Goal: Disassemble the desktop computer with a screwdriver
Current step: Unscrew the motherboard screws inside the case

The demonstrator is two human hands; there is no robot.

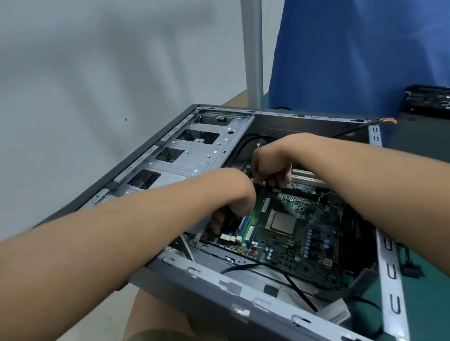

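The open computer case [261,305] is laid on a green table [436,308], blue cloth [363,46] behind. Its motherboard [294,229] is partly covered by left hand [228,211] and right hand [271,168]; grasps cannot be told, lettering blurred.

Repair workshop: opened computer case [208,301] on green bench [438,316].

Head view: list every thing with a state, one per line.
Computer case, open, side cover off.
Circuit board, lying inside the case.
Processor chip, bare, no cooler on it.
Left hand, fingers curled down at board's near edge.
Right hand, fingers curled down at board's far edge.
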